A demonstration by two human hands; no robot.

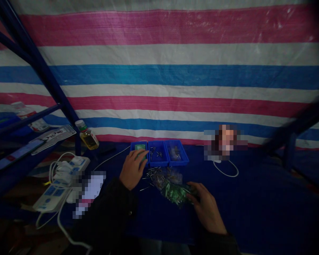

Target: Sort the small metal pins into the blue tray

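My left hand (133, 169) reaches over the left compartment of a blue three-part plastic tray (159, 153), its fingers closed on a small green circuit board (139, 147). The middle compartment holds several thin metal pins (155, 153). More loose pins (151, 175) lie on the dark blue mat (255, 198) between my hands. My right hand (206, 209) grips the edge of a clear plastic bag of green circuit boards (174, 191). The right compartment holds something dark and metallic, too dim to name.
A striped tarpaulin hangs behind the mat. To the left are white power strips (61, 184) with tangled cables, a yellow-liquid bottle (87, 136) and dark blue metal shelf posts (42, 74). A pixelated object (224, 141) with a white cable (225, 169) sits right of the tray.
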